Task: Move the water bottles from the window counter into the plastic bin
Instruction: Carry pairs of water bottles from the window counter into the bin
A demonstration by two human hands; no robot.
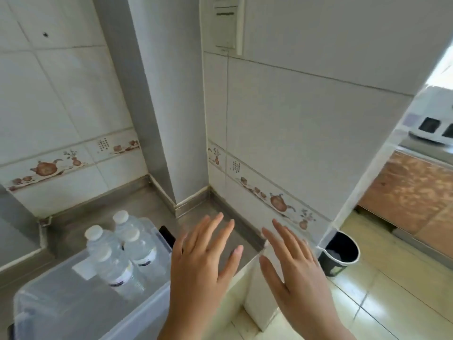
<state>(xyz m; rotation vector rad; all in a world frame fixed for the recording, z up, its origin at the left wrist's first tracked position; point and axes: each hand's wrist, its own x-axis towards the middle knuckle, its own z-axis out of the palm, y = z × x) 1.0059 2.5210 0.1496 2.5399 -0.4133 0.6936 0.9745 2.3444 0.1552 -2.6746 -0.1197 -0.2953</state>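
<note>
Several clear water bottles [122,256] with white caps stand upright together in the far right part of a translucent plastic bin [61,305] at the lower left. The bin rests on a grey counter [196,217]. My left hand [203,263] hovers flat with fingers spread, just right of the bin and above the counter's front corner. Beside it, my right hand [294,271] is spread the same way, over the counter's edge and the floor. Neither hand holds anything or touches a bottle.
Tiled walls and a grey column [169,119] close the counter at the back. A dark object [168,235] lies behind the bin. A black waste bin [340,253] stands on the tiled floor at right, near a wooden cabinet [411,190].
</note>
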